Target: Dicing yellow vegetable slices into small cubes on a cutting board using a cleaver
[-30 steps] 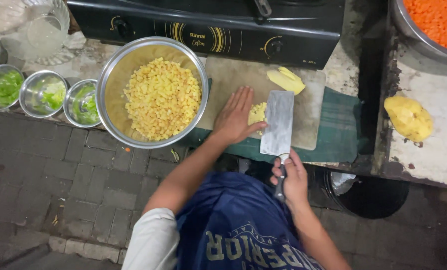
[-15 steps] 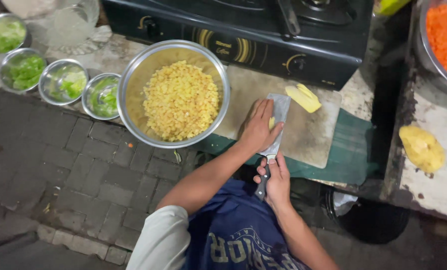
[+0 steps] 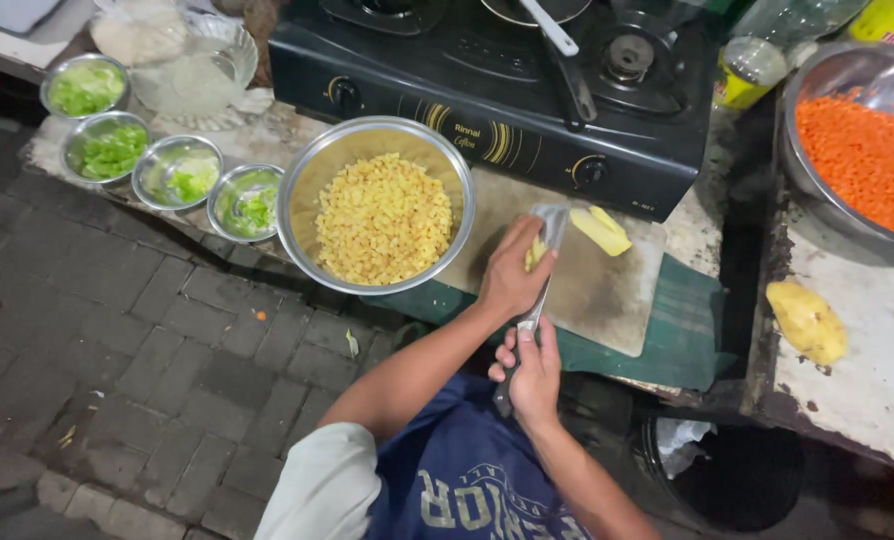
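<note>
The yellow potato piece sits on the cutting board, pinned under the left hand, with the cleaver against it. Right hand has a clenched grip on the handle. Probably best to curl those fingertips back, cut straight down, then sweep cubes toward the steel bowl.

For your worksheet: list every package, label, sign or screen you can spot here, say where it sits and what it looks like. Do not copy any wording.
Stove label: small pale lettering on the black stove's front panel, between the knobs.
Lidded cup: top right beside the stove, yellow printed side, clear round lid.
Yellow packet: top right corner, partly cut off.
No screens or signs.
</note>
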